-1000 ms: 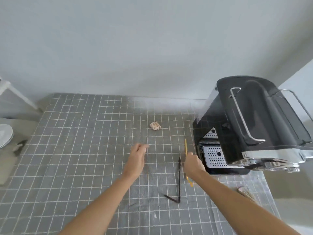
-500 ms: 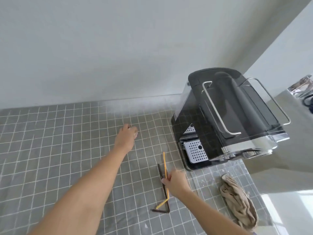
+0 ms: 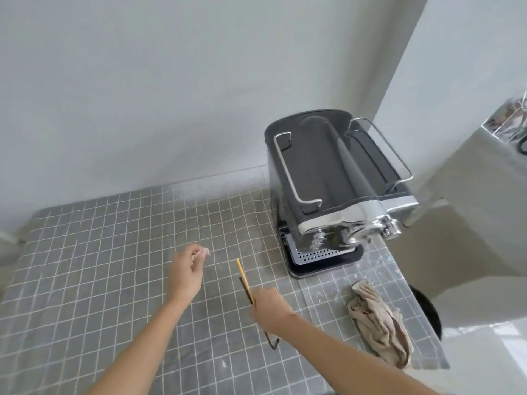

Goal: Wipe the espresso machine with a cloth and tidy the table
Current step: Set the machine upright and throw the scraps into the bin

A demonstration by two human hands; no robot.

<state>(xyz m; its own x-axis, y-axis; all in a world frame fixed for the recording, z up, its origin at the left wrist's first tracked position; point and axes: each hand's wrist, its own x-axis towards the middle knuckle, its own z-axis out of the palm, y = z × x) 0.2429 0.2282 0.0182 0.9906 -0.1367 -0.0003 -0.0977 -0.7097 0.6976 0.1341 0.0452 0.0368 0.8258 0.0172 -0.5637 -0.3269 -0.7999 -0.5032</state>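
My left hand [image 3: 186,273]: now pinches crumpled scrap [image 3: 203,252], lifted off bench [image 3: 85,266] | my right hand [image 3: 269,306]: grips yellow and dark sticks [image 3: 243,276] | cloth [image 3: 376,320]: near right, unused | espresso machine [image 3: 333,178]: far right, unwiped; tidying first.

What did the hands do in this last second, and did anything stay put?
The left hand reached to the small crumpled scrap, picked it up and now pinches it. The right hand gathered the yellow straw and dark straw and grips both. The espresso machine and beige cloth stayed put.
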